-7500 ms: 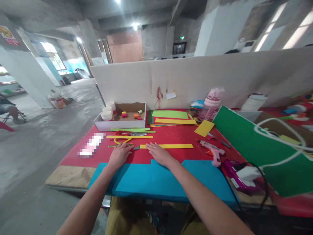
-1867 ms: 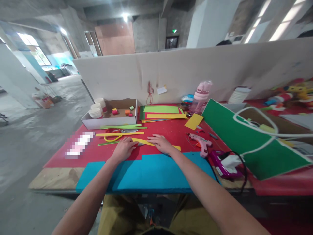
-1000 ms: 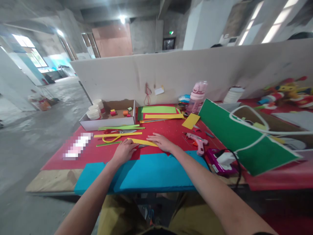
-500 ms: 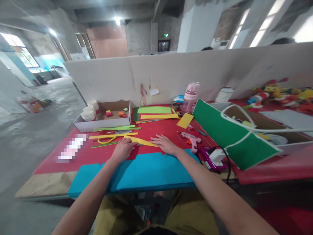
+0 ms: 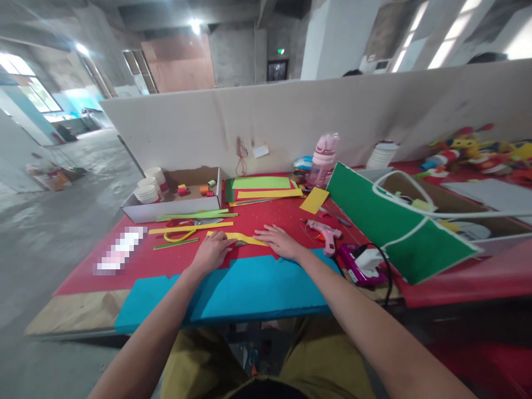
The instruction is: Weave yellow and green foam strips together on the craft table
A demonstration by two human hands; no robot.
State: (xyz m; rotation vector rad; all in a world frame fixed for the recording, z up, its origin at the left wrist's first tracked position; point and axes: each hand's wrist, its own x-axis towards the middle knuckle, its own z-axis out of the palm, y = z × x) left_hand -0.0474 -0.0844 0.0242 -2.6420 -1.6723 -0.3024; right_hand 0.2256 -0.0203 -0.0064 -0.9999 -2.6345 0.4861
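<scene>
A yellow paper strip (image 5: 244,239) lies across the red table covering (image 5: 266,215) between my hands, slightly bowed in the middle. My left hand (image 5: 213,252) is closed on its left part, fingers bent and the thumb toward the middle. My right hand (image 5: 279,242) rests with stretched fingers on the strip's right end. Something small and grey shows under the strip, too covered to name. Left of my left hand lie scissors (image 5: 180,236) with yellow handles, a straight yellow strip (image 5: 193,226) and thin green strips (image 5: 195,215).
A pink glue gun (image 5: 326,234) and purple power strip (image 5: 361,266) sit at right, beside a leaning green board (image 5: 386,224). A white box (image 5: 174,209) with cups and paper rolls stands back left. Blue sheeting (image 5: 257,288) covers the front edge. A pink bottle (image 5: 323,160) stands behind.
The yellow strip, nearly straight before, now bows and waves between my hands. Both hands keep almost the same places. The camera view has shifted slightly.
</scene>
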